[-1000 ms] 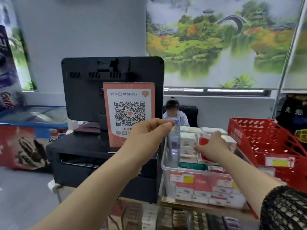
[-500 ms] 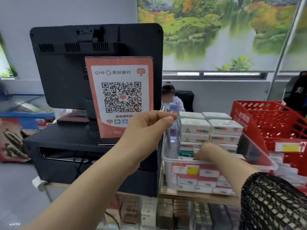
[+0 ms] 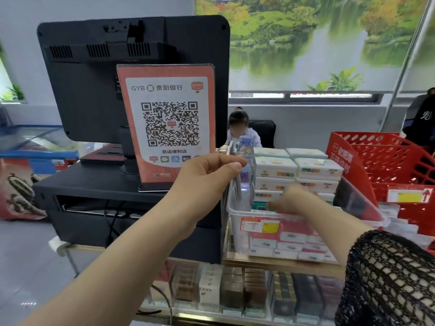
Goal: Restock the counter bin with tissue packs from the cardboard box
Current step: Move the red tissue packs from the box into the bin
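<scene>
While left hand (image 3: 207,177) grips clear bin (image 3: 237,234) at its left rim | right hand (image 3: 294,198) down inside bin, blurred, grip can't tell | tissue packs (image 3: 275,169) stacked inside, far side | sign (image 3: 168,123) left of bin: "GYB 贵阳银行", "凯运便利店"

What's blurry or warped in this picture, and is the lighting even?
Head view: the right hand inside the clear bin is smeared by motion blur, its fingers unreadable; the left hand at the bin's corner and the QR sign are sharp; the wide lens bows the edges of the monitor; lighting is soft and even, with no harsh shadows.
</scene>
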